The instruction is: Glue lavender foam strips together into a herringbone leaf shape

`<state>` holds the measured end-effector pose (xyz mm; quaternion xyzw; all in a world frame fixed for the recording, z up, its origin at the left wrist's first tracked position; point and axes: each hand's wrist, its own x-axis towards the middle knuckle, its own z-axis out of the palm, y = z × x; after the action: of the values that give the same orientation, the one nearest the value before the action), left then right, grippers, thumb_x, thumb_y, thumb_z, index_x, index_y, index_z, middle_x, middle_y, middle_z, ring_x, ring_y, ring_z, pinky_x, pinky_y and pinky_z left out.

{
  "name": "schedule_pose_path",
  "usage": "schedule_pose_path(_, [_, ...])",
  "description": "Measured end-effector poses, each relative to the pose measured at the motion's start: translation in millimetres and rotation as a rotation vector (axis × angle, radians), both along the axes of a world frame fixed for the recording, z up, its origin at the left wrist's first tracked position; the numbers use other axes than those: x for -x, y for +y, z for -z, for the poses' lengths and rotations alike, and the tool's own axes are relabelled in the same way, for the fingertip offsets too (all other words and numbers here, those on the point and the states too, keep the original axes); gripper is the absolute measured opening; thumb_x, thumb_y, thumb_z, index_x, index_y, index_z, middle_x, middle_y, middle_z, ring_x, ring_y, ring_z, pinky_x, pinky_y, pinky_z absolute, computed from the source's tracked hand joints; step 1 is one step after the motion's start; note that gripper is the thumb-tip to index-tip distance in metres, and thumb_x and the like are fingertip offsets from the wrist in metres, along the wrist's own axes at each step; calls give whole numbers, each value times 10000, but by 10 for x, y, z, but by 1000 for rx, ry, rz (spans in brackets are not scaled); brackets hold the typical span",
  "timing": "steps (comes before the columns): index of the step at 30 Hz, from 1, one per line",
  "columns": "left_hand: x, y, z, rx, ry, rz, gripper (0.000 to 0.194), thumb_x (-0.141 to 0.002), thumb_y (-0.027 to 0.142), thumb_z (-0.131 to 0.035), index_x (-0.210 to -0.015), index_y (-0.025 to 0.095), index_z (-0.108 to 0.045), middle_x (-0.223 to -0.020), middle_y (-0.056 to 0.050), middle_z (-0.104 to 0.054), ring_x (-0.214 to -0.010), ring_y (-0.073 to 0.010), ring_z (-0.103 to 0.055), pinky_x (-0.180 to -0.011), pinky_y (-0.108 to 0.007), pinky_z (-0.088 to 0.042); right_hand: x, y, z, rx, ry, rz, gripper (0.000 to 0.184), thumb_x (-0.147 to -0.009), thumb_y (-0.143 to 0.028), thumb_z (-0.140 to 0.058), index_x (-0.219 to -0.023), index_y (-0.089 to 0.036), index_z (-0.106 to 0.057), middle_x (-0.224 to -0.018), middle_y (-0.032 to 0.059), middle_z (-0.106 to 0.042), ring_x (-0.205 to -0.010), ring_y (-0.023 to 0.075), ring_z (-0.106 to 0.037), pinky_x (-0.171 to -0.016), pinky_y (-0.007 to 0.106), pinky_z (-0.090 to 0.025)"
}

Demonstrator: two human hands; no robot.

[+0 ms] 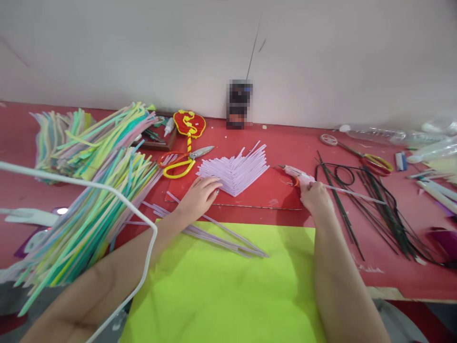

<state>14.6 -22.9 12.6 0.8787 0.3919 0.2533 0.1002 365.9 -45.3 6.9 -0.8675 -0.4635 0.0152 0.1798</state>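
My left hand [199,194] lies with its fingers stretched out over the lower left edge of a leaf-like piece of lilac pipe cleaners [233,169]. That piece rests on a red board [264,197], its strips slanting up on both sides of a middle line. Under my left wrist pass several loose lilac pipe cleaners [228,243]. To the right of the board, my right hand [317,197] is closed around a hot glue gun [294,172], its nozzle pointing left towards the lilac piece. A clear glue stick [352,191] sticks out behind it.
Bundles of coloured pipe cleaners [96,214] fill the left, near scissors [180,164] and a red-yellow ornament [189,124]. Green wire stems [383,205], a black cord, more scissors [376,163] and plastic bottles [378,133] lie right. A white cable [152,247] crosses in front; a yellow-green sheet [232,290] lies nearest.
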Motion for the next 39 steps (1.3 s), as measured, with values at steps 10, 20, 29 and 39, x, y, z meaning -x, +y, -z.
schedule_pose_path(10, [36,49,-10,14,-77,-3,185,-900,146,-488,-1021,186,-622,-1035,-59,-647,-999,-196,-598,-922,-399,-481,323,-54,-206,-285,149,12,385,-891,-361,-327,-1147,-101,-449,-979,204,-631,-890,309,-614,-734,416,-438])
schedule_pose_path(20, [73,90,7,-63,-100,-155,240,-867,111,-494,-1062,181,-614,-1104,-60,-627,-1059,-193,-563,-1030,-423,-394,888,-106,-450,-386,237,-83,392,-828,-596,-414,-861,-212,-488,-781,77,-574,-753,246,-560,-686,362,-395])
schedule_pose_path(29, [175,180,-29,-68,-82,-261,283,-823,44,-463,-999,173,-644,-1009,-61,-639,-979,-209,-585,-939,-404,-454,1309,58,-615,-417,336,-104,384,-730,-574,-568,-743,-249,-364,-638,-41,-441,-581,156,-453,-584,320,-372])
schedule_pose_path(39, [-5,-45,-116,-88,135,135,302,-862,125,-492,-1130,179,-620,-1190,-92,-580,-1107,-233,-532,-985,-423,-431,1227,55,-287,-385,215,-233,438,-742,-569,-535,-990,-210,-490,-871,61,-586,-796,218,-541,-709,368,-416])
